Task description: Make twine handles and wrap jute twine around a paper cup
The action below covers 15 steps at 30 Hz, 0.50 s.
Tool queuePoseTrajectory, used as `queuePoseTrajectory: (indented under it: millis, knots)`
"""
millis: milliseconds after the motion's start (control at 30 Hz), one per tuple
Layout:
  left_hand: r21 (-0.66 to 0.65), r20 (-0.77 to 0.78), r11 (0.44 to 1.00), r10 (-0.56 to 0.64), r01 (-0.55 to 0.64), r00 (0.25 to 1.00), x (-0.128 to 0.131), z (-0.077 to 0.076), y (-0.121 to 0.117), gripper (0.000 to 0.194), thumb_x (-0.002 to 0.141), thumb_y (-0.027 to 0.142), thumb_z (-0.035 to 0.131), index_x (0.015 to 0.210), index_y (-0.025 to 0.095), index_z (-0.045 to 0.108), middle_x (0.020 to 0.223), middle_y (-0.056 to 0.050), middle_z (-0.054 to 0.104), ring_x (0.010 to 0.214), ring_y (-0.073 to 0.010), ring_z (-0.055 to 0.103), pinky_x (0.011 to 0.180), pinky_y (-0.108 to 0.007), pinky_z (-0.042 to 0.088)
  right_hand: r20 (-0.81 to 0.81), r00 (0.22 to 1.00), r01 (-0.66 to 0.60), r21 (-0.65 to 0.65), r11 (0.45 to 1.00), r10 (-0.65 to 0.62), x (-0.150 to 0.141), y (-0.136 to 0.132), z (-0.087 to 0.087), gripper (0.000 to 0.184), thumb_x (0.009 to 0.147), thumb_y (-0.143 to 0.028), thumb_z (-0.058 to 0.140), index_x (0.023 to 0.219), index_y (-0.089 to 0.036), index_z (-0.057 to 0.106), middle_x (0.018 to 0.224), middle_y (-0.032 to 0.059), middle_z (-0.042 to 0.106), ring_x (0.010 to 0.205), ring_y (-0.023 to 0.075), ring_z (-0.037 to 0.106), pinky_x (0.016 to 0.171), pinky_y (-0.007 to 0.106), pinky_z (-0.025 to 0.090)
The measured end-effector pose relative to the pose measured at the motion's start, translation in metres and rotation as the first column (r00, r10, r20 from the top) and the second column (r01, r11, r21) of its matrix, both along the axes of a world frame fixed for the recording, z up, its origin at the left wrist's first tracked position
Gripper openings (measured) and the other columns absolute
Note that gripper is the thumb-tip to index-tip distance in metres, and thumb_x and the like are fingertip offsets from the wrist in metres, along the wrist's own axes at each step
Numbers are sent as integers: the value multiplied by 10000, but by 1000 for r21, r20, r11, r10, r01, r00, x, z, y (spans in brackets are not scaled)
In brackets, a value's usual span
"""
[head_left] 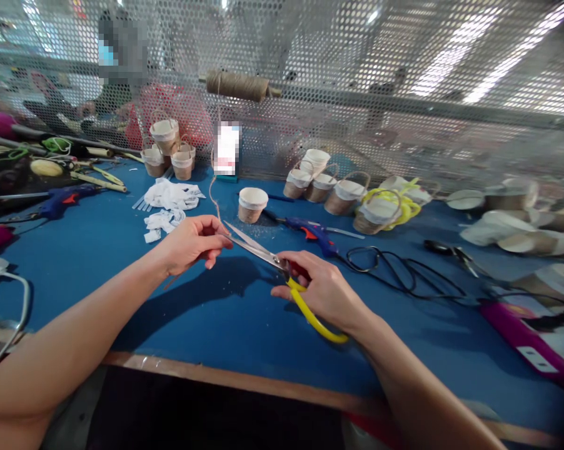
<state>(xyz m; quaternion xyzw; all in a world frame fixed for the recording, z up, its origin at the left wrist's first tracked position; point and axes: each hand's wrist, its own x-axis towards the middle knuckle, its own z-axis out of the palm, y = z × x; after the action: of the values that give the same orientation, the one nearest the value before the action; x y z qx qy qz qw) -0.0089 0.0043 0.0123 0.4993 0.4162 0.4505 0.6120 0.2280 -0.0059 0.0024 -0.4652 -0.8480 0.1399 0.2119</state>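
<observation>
- We note a mesh screen (352, 50) across the back, a roll of twine (237, 86) hung against it
- We find the work spread over a blue counter (263, 353), its near edge towards the worker
- We record a right-hand group of pots (298, 182) and a left-hand group of pots (164, 134); several in each bear arched twine handles, and we judge those the more finished
- We observe yellow-handled scissors (276, 258) above the middle of the counter, blades spread in a narrow V; the long axis runs slantwise, handles near and to the right, tips far and to the left, pointing at the other hand's fingers
- We see the right hand (329, 289) closed round the scissors' handles
- We see the left hand (192, 245) in a narrow pinch, apparently on a strand of twine (213, 192), by the blade tips; we cannot tell whether the strand lies between the blades
- We find one pot (252, 206) standing upright and apart beyond the hands, no handle visible; we judge it the less finished
- We trace the strand roughly upright from the roll to the pinch; it looks unsevered, so we judge the cut not yet made
</observation>
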Motion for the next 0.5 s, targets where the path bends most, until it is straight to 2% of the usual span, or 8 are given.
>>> queuePoseTrajectory:
  millis: [133,333,500]
  knots:
    - [-7,35,1000,-9,10,999,5,-2,-2,129,693,24,571,676,131,500,574,15,596,343,-20,425,312,-142,368,8,1000,13,60,998,-14,-2,-1,0,408,629,-455,703,940,-213,594,773,26,583,642,148,517,600,270,430]
    - [-53,-119,996,-78,72,990,1,2,-2,156,651,-25,564,648,127,526,457,51,540,300,-29,434,296,-141,348,101,995,-31,138,990,18,-1,-2,0,476,650,-478,680,1016,-187,590,789,54,593,678,171,529,600,281,430]
    - [-105,-184,985,-153,135,971,-5,8,-2,171,632,-43,552,613,125,531,484,32,594,286,-22,433,281,-134,333,110,990,-104,181,978,85,4,0,-1,499,681,-492,646,1060,-173,589,821,77,598,694,178,542,608,284,442]
